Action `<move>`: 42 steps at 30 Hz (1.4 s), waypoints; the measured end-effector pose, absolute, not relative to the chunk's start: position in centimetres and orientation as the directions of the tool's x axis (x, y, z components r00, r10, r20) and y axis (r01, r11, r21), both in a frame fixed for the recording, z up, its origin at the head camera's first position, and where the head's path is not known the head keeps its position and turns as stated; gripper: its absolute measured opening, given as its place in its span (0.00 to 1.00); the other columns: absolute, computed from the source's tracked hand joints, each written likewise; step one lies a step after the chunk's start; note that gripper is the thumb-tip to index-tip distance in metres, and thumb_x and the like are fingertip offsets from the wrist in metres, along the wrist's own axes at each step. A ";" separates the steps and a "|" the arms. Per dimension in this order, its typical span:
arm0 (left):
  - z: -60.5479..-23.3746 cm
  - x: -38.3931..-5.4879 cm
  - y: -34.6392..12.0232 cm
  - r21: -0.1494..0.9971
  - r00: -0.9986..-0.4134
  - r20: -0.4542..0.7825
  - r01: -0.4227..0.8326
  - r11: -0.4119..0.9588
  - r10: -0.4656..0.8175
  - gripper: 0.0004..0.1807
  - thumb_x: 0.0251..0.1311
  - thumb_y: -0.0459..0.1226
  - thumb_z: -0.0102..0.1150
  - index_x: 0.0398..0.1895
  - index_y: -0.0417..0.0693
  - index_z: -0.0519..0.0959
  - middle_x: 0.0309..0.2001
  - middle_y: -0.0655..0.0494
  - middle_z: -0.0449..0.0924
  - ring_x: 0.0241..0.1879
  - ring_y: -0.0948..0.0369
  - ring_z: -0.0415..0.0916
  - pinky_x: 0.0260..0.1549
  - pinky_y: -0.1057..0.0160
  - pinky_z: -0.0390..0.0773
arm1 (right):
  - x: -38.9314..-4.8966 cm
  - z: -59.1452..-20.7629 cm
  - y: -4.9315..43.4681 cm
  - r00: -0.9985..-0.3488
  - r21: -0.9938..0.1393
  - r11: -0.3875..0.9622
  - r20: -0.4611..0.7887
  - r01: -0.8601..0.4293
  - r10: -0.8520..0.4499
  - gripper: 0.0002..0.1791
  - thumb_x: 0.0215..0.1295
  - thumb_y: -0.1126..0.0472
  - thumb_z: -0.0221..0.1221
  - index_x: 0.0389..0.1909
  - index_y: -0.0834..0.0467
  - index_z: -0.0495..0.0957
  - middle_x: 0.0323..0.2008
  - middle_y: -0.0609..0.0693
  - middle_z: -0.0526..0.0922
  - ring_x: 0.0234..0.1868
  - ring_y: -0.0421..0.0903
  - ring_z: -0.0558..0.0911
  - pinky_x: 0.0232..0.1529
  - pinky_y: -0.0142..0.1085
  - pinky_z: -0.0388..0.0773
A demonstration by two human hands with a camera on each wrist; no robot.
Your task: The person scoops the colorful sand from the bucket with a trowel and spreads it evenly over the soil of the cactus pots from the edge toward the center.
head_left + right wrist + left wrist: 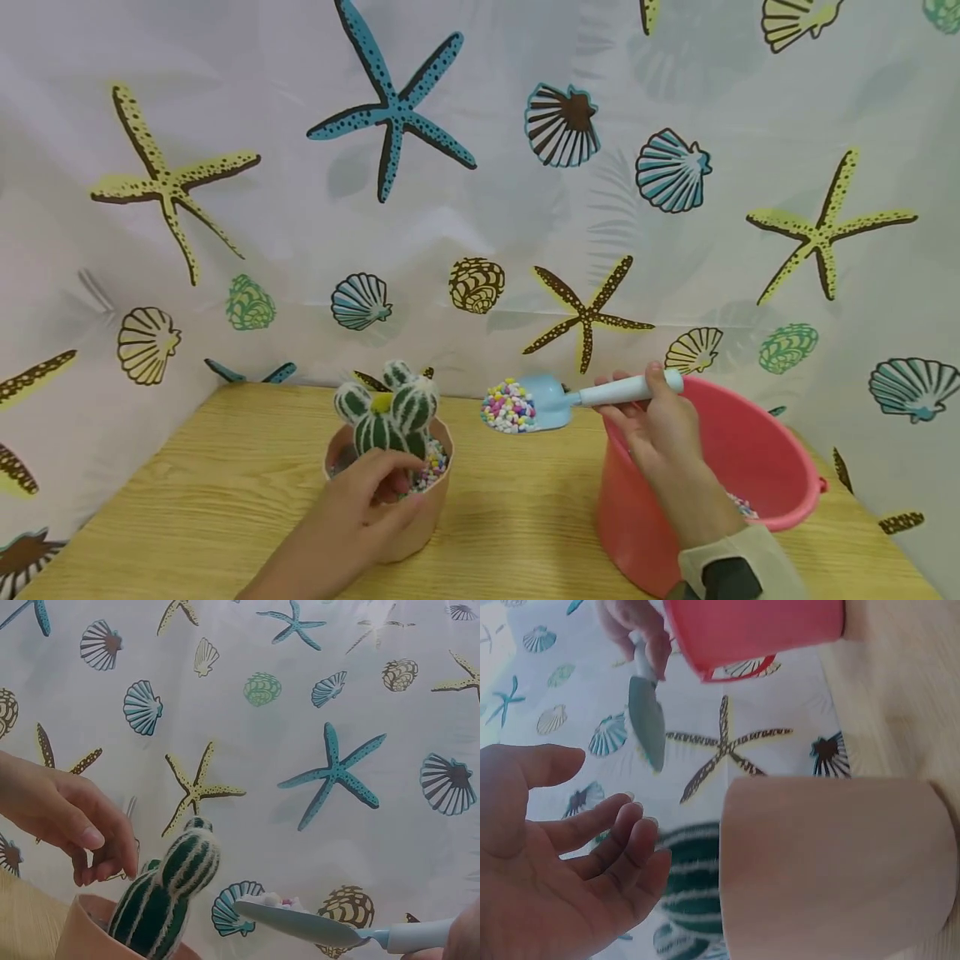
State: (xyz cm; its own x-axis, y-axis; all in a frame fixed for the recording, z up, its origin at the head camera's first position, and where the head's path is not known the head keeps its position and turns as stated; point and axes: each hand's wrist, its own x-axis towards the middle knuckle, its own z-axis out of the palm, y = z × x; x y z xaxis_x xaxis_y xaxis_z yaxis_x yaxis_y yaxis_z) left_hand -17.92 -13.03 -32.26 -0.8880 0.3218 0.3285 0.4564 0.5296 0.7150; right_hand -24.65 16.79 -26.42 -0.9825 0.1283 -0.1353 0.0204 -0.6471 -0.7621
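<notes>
My right hand [663,433] grips the white handle of a light-blue hand trowel [551,402], holding it level above the table. Colourful beads [508,407] are heaped on its blade. In a pinkish-beige pot [431,517] stands a fuzzy green-and-white striped toy cactus [393,421] with a yellow bloom; more beads lie around its base. My left hand [352,521] hovers near the pot's front rim, fingers loosely bent and holding nothing, as the left wrist view shows. The right wrist view has the trowel to the right of the cactus.
A red bucket [633,533] stands on the right beneath my right forearm, with some beads [742,505] visible inside. The wooden table [195,492] ends against a white curtain [495,208] printed with starfish and shells.
</notes>
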 end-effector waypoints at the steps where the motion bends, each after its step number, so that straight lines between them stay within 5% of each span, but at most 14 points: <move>1: -32.2 -17.9 -13.4 0.714 -0.895 0.326 0.444 0.541 0.304 0.15 0.67 0.41 0.54 0.51 0.42 0.75 0.37 0.58 0.71 0.36 0.70 0.67 0.34 0.71 0.76 | -24.6 -26.5 16.5 -0.984 -0.768 -0.640 -0.128 0.018 0.127 0.30 0.75 0.50 0.38 0.72 0.50 0.41 0.56 0.55 0.62 0.65 0.57 0.66 0.63 0.48 0.65; 9: -31.7 -18.2 -15.9 0.694 -0.935 0.313 0.345 0.632 0.166 0.12 0.66 0.39 0.56 0.47 0.43 0.76 0.30 0.59 0.71 0.29 0.70 0.67 0.30 0.70 0.74 | -24.4 -26.8 15.1 -0.988 -0.803 -0.596 -0.096 0.005 0.122 0.29 0.76 0.51 0.37 0.72 0.55 0.43 0.55 0.58 0.64 0.61 0.57 0.71 0.61 0.50 0.67; 16: -32.6 -19.2 -17.6 0.687 -0.951 0.300 0.271 0.675 0.076 0.14 0.66 0.40 0.55 0.50 0.41 0.75 0.34 0.57 0.74 0.31 0.69 0.68 0.29 0.70 0.73 | -24.4 -26.9 14.0 -0.989 -0.803 -0.596 -0.081 -0.009 0.124 0.23 0.76 0.53 0.38 0.65 0.59 0.50 0.49 0.58 0.64 0.43 0.51 0.81 0.61 0.53 0.66; 23: -33.7 -20.8 -18.7 0.693 -0.945 0.326 0.248 0.677 0.013 0.20 0.67 0.42 0.53 0.55 0.36 0.71 0.44 0.45 0.74 0.39 0.59 0.72 0.33 0.67 0.75 | -24.3 -27.2 13.4 -0.989 -0.822 -0.570 -0.081 -0.003 0.122 0.26 0.77 0.53 0.37 0.69 0.59 0.47 0.52 0.60 0.65 0.49 0.52 0.78 0.61 0.54 0.66; 28: -35.0 -22.0 -19.1 0.761 -0.965 0.264 0.208 0.614 0.000 0.31 0.68 0.47 0.51 0.64 0.33 0.62 0.58 0.36 0.66 0.51 0.48 0.69 0.41 0.58 0.77 | -24.3 -27.7 12.9 -0.991 -0.828 -0.560 -0.066 -0.011 0.117 0.28 0.77 0.53 0.36 0.70 0.61 0.44 0.54 0.61 0.63 0.47 0.52 0.79 0.61 0.55 0.65; 32: -35.6 -22.6 -19.4 0.797 -0.982 0.187 0.167 0.581 0.027 0.37 0.68 0.52 0.49 0.70 0.37 0.54 0.67 0.36 0.58 0.59 0.44 0.65 0.48 0.49 0.76 | -24.4 -28.0 12.7 -0.991 -0.832 -0.553 -0.048 -0.028 0.123 0.24 0.77 0.54 0.37 0.65 0.64 0.51 0.52 0.62 0.64 0.45 0.52 0.80 0.61 0.56 0.66; 42: -37.0 -23.6 -20.5 0.837 -0.979 0.037 0.139 0.529 0.199 0.49 0.63 0.50 0.56 0.76 0.40 0.39 0.74 0.34 0.40 0.69 0.36 0.50 0.57 0.42 0.70 | -24.6 -28.7 11.9 -0.990 -0.843 -0.536 -0.039 -0.038 0.132 0.23 0.77 0.54 0.37 0.62 0.65 0.50 0.49 0.63 0.64 0.43 0.52 0.81 0.59 0.58 0.66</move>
State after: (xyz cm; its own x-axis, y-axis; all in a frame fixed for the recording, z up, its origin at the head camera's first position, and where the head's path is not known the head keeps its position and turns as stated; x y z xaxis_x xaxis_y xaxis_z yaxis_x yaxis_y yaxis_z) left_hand -23.65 -20.48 -36.97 -0.9793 0.1991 0.0371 0.1393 0.5291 0.8370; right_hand -24.61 11.88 -28.67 -0.9905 0.1320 -0.0388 -0.0384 -0.5363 -0.8432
